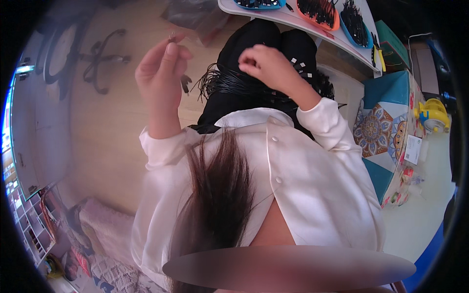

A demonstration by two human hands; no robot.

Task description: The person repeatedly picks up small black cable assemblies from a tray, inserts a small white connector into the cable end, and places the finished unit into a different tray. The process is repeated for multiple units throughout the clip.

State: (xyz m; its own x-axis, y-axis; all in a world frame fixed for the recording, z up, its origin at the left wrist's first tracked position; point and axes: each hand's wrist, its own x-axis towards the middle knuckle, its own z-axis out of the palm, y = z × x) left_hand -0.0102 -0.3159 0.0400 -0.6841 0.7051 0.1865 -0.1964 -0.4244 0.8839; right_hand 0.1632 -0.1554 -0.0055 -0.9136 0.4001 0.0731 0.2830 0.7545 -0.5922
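My left hand [163,71] is raised to the left of my lap. Its thumb and fingers pinch a small dark piece [172,38] with thin ends sticking up; its kind is too small to make out. Over my thighs, my right hand [268,66] is closed with its fingers curled, and whatever is in them is hidden. Beneath and beside it, a bundle of thin black cables [227,82] lies across my lap, loose ends fanning out to the left. Several white connectors [301,64] show on my right thigh. A dark object [185,83] appears just beside my left wrist.
Ahead stands a white table [312,28] bearing an orange tray [333,24] and blue trays [364,45] of black parts. Yellow-handled pliers [380,58] lie at its right edge. At the right are a patterned box [386,93] and a yellow fan [434,115]. A chair base [100,61] stands left.
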